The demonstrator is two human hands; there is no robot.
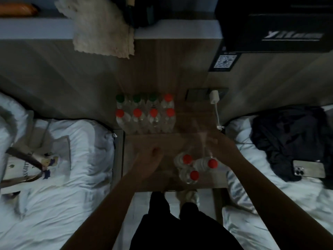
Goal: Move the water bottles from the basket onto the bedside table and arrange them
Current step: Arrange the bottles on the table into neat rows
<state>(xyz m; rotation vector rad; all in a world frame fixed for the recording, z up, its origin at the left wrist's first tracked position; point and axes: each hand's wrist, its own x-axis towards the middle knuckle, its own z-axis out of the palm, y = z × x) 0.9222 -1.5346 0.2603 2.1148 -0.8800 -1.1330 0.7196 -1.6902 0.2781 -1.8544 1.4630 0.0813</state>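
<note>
On the bedside table point(144, 141), both blurred hands hide their fingers.

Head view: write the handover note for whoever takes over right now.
Left hand: blurred over the bedside table, seemingly empty.
Right hand: blurred, beside the loose bottles; grip unclear.
Done: eight bottles stand in two rows at the back, green-capped bottles and red-capped bottles.
Left: line up the three loose red-capped bottles near the front edge. Basket not in view.
</note>
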